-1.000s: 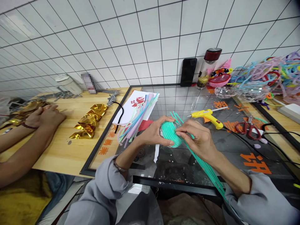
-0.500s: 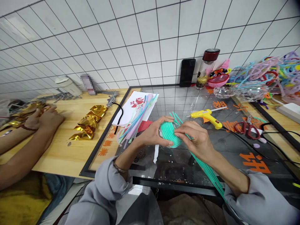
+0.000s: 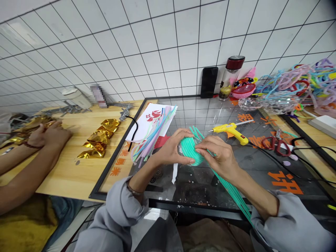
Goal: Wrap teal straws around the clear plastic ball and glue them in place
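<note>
My left hand (image 3: 173, 148) is closed around a clear rounded shell whose side is covered with rows of green pipe cleaners (image 3: 189, 150). Its thumb presses along the lower edge while the fingers curve behind the top. From the right, my right hand (image 3: 220, 154) pinches a green pipe cleaner against the shell; its fingertips touch the covered side. A bundle of loose green pipe cleaners (image 3: 232, 193) runs under the right hand towards my sleeve. Some green ends stick out above the shell, between the hands.
Right of my hands lie a yellow glue gun (image 3: 232, 132) and red-handled scissors (image 3: 277, 144). Pastel pipe cleaners (image 3: 152, 134) rest on white paper (image 3: 140, 120). A phone (image 3: 209, 82) and flask (image 3: 231, 78) stand by the wall. Gold foil (image 3: 101, 138) and another person's hands (image 3: 51, 134) are left.
</note>
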A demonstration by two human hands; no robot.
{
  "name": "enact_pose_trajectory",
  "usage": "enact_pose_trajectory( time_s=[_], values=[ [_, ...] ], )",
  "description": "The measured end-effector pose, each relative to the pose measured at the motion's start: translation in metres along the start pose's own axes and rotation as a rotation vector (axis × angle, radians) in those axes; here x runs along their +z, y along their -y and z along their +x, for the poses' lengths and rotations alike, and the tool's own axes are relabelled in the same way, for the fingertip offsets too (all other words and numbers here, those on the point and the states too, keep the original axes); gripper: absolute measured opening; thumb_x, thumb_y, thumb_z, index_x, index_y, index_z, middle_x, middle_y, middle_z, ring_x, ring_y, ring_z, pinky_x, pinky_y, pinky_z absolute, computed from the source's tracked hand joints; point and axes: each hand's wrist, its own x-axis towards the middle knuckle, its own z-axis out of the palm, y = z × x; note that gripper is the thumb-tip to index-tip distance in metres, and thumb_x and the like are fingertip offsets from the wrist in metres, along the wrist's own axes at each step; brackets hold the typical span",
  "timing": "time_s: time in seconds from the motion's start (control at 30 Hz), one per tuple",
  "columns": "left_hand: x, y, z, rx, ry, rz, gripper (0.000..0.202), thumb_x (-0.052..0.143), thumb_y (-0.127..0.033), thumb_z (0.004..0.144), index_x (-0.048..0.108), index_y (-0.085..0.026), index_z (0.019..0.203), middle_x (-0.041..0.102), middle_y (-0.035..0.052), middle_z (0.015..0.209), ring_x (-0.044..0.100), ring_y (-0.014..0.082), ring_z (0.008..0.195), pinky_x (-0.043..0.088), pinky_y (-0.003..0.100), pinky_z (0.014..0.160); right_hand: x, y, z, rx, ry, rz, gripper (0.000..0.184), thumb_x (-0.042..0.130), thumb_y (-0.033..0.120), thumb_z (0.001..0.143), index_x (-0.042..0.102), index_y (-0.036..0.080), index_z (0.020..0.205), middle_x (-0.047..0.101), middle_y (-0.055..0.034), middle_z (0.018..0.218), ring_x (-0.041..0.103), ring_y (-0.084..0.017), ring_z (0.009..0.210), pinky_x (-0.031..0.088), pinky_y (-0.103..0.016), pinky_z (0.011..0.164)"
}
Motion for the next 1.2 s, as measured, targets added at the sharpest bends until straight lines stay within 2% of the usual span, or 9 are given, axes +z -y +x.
enact_pose_trajectory(
  time_s=[0.2, 0.43, 0.7, 0.93, 1.03, 1.13, 1.2],
  values=[
    [0.001, -0.001, -0.001, 0.026, -0.033, 0.042, 0.072, 0.085, -0.051, 0.068, 0.057, -0.022, 0.127, 0.057, 0.0139, 0.129, 0.055, 0.0325, 0.125, 0.046, 0.056, 0.109, 0.0, -0.001, 0.0, -0.008, -0.003, -0.01, 0.015, 0.058, 0.021, 0.097, 0.07, 0.018, 0.09, 0.069, -0.0038, 0.079, 0.064, -0.017, 0.074, 0.049, -0.032, 0.071],
    [0.002, -0.001, -0.001, 0.128, -0.042, 0.064, 0.065, 0.083, -0.045, 0.074, 0.056, -0.022, 0.128, 0.064, 0.0136, 0.124, 0.058, 0.0305, 0.125, 0.049, 0.052, 0.106, -0.002, -0.001, 0.001, 0.003, -0.002, -0.021, 0.014, 0.058, 0.02, 0.096, 0.071, 0.019, 0.089, 0.069, -0.0032, 0.078, 0.064, -0.016, 0.074, 0.048, -0.032, 0.07],
    [-0.002, -0.01, -0.001, 0.055, 0.006, 0.057, 0.056, 0.08, -0.041, 0.077, 0.059, -0.023, 0.126, 0.065, 0.013, 0.126, 0.059, 0.0305, 0.126, 0.049, 0.051, 0.107, -0.002, -0.002, 0.001, 0.014, -0.012, -0.015, 0.014, 0.059, 0.021, 0.096, 0.071, 0.02, 0.089, 0.069, -0.0033, 0.078, 0.064, -0.017, 0.073, 0.049, -0.032, 0.07],
    [0.001, -0.014, -0.004, 0.063, 0.03, 0.076, 0.053, 0.074, -0.033, 0.082, 0.054, -0.023, 0.13, 0.059, 0.0158, 0.134, 0.054, 0.0325, 0.132, 0.047, 0.053, 0.11, -0.003, -0.001, 0.001, 0.013, -0.009, -0.024, 0.014, 0.059, 0.021, 0.096, 0.071, 0.02, 0.088, 0.07, -0.0034, 0.079, 0.064, -0.017, 0.073, 0.048, -0.032, 0.07],
    [0.005, -0.015, -0.004, 0.08, 0.037, 0.111, 0.061, 0.076, -0.038, 0.081, 0.047, -0.023, 0.133, 0.054, 0.0175, 0.137, 0.05, 0.0341, 0.135, 0.045, 0.055, 0.111, -0.003, 0.0, 0.001, 0.016, -0.013, -0.016, 0.013, 0.06, 0.02, 0.095, 0.072, 0.02, 0.088, 0.07, -0.0035, 0.079, 0.064, -0.017, 0.073, 0.049, -0.032, 0.069],
    [0.009, -0.013, -0.004, 0.089, 0.038, 0.137, 0.08, 0.084, -0.05, 0.07, 0.044, -0.024, 0.134, 0.052, 0.0187, 0.138, 0.047, 0.0374, 0.137, 0.045, 0.058, 0.11, -0.003, 0.0, 0.001, 0.026, -0.011, -0.006, 0.015, 0.059, 0.021, 0.095, 0.072, 0.02, 0.088, 0.07, -0.0032, 0.078, 0.064, -0.017, 0.072, 0.048, -0.032, 0.069],
    [0.011, -0.011, -0.004, 0.111, 0.024, 0.144, 0.083, 0.085, -0.052, 0.068, 0.043, -0.025, 0.134, 0.052, 0.0179, 0.136, 0.049, 0.0378, 0.136, 0.045, 0.058, 0.109, -0.003, 0.0, 0.001, 0.028, -0.005, -0.007, 0.015, 0.059, 0.021, 0.096, 0.072, 0.02, 0.089, 0.07, -0.0033, 0.079, 0.064, -0.017, 0.073, 0.048, -0.032, 0.069]
  ],
)
